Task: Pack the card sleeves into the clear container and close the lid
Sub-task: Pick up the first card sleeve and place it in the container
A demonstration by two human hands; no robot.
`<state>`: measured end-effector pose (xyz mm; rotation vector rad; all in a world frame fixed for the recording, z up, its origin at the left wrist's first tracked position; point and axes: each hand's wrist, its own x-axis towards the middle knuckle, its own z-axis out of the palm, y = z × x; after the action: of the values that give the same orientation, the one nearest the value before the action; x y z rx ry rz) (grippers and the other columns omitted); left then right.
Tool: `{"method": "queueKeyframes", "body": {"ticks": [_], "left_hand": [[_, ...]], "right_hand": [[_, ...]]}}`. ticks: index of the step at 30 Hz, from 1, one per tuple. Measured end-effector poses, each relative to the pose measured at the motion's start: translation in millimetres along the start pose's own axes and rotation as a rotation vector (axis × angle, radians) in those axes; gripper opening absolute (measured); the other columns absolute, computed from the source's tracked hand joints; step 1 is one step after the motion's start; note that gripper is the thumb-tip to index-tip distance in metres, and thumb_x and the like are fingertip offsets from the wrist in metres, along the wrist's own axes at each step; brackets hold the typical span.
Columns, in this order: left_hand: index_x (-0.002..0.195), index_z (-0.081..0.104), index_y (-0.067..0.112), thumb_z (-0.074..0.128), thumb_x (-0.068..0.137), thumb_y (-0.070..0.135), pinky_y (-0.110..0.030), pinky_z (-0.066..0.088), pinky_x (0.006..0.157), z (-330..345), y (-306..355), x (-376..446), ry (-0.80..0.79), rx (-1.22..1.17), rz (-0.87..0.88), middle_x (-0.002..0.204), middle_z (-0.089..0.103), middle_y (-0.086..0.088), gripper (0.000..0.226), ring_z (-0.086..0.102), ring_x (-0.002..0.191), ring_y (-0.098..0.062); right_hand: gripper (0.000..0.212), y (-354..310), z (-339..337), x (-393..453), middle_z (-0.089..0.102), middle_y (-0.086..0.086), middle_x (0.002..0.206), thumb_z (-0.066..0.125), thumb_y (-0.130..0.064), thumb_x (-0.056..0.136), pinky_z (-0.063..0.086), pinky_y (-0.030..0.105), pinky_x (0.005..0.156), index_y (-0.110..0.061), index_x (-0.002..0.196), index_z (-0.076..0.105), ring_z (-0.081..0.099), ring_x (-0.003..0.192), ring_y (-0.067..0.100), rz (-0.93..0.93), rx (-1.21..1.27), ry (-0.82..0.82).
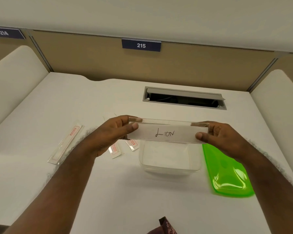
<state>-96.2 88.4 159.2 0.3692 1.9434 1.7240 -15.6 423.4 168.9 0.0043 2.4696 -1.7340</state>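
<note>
While both hands pinch it, the sleeve (167, 131) marked "LION" hangs above the container (170, 162) on my desk (41, 115): left grip (108, 134) closed on its left end, right grip (222, 137) on its right. Green lid (227, 171) lies just right; three sleeves (66, 142) lie left.

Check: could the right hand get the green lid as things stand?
Probably not yet. The green lid lies unobstructed just under the right hand, but both hands, including the left hand, hold the card sleeve.

Card sleeve (167, 131): clear glossy plastic — paper insert
Container (170, 168): clear smooth plastic
Lid (227, 173): glossy green plastic
Table (57, 105): matt white
</note>
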Motion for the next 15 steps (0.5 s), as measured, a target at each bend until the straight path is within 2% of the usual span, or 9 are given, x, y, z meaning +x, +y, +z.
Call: {"method": "queueKeyframes", "body": {"ticks": [4, 9, 13, 15], "left_hand": [[0.11, 0.072, 0.023, 0.067, 0.082, 0.045, -0.024, 0.053, 0.079, 11, 6, 6, 0.03, 0.052, 0.058, 0.108, 0.075, 0.003, 0.036, 0.069, 0.097, -0.011], [0.113, 0.07, 0.02, 0.068, 0.08, 0.045, -0.023, 0.052, 0.085, 18, 7, 12, 0.048, 0.094, 0.091, 0.109, 0.074, 0.005, 0.041, 0.068, 0.102, -0.011], [0.112, 0.069, 0.024, 0.065, 0.08, 0.05, -0.031, 0.049, 0.093, 26, 5, 16, 0.063, 0.189, 0.077, 0.109, 0.072, 0.007, 0.042, 0.064, 0.107, -0.012], [0.11, 0.068, 0.03, 0.064, 0.083, 0.045, -0.025, 0.045, 0.091, 31, 4, 20, 0.107, 0.234, 0.092, 0.113, 0.068, 0.009, 0.03, 0.06, 0.107, -0.004]], "right_hand": [[0.02, -2, -7, -8, 0.073, -0.027, 0.092, 0.06, -0.015, 0.087, 0.046, 0.003, 0.071, -0.022, 0.105, 0.064, 0.067, 0.087, -0.007, -0.01, -0.009, 0.061], [0.018, -1, -16, -15, 0.072, -0.029, 0.084, 0.062, -0.021, 0.085, 0.044, 0.001, 0.068, -0.027, 0.102, 0.065, 0.065, 0.08, -0.012, -0.04, -0.055, 0.074], [0.026, 0, -22, -17, 0.074, -0.018, 0.098, 0.065, -0.033, 0.079, 0.045, 0.003, 0.073, -0.03, 0.104, 0.066, 0.066, 0.091, -0.007, -0.025, -0.092, 0.091], [0.027, 3, -25, -16, 0.07, -0.013, 0.109, 0.066, -0.039, 0.076, 0.047, 0.007, 0.079, -0.034, 0.102, 0.066, 0.066, 0.097, -0.002, -0.005, -0.134, 0.108]]}}
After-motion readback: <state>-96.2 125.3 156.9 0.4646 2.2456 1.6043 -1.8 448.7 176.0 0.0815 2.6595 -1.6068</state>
